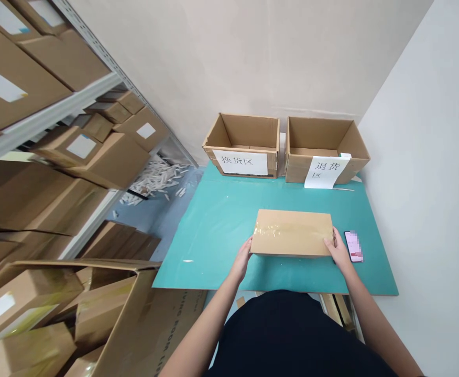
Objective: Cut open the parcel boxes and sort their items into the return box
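Note:
A closed cardboard box [292,234] with shiny clear tape along its top is held between my two hands over the green tabletop [214,225]. My left hand [243,254] grips its left end, with the fingers partly hidden by the side. At the opposite end my right hand [337,246] has its thumb on the upper edge and its fingers round the side. Whether the box's underside rests on the table I cannot tell. Just right of my right hand lies a phone [354,246] with its screen lit and partly blurred out.
Two open cartons, a left one [249,162] and a right one [298,167], stand along the table's back edge with handwritten paper signs. Shelving [52,112] stacked with boxes rises at the left. A large carton [154,319] full of boxes stands at lower left. A wall [429,183] bounds the right.

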Demonstrator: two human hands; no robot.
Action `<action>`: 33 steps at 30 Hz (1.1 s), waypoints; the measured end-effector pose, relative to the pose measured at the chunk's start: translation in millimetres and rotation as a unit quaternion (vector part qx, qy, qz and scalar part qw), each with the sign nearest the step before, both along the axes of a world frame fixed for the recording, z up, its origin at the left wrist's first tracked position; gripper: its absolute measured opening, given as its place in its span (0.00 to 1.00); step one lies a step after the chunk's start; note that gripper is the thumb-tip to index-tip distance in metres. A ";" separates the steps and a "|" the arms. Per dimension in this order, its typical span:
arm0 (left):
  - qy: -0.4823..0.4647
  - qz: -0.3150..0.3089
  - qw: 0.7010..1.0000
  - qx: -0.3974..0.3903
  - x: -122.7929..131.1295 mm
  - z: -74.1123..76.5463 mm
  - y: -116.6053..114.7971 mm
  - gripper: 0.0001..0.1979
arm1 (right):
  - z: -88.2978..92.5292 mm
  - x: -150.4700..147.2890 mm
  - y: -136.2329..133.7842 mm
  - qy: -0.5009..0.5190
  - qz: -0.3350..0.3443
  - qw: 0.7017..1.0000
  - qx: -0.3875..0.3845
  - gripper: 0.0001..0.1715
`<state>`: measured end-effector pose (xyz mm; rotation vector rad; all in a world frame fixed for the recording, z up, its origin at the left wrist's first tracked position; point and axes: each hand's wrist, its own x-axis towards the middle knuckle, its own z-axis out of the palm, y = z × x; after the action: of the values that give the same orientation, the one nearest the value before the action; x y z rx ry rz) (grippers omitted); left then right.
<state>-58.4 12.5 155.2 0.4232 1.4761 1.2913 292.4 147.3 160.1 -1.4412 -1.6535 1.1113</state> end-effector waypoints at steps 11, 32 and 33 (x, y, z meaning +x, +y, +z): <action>0.012 0.016 0.999 0.051 -4.6 -3.8 5.8 0.36 | 37.2 -57.2 -27.8 -0.266 0.203 0.920 0.203 0.32; -0.067 -0.062 0.993 -0.076 13.3 -46.6 36.9 0.37 | 35.3 42.3 -16.8 -0.205 0.153 0.959 0.123 0.42; -0.071 -0.063 0.994 -0.063 16.3 -42.6 39.0 0.37 | 37.3 44.3 -16.4 -0.195 0.144 0.964 0.113 0.40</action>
<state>-42.1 51.5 112.6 0.3294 1.3804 1.0999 336.7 130.8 197.4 -1.3577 -2.2463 0.7801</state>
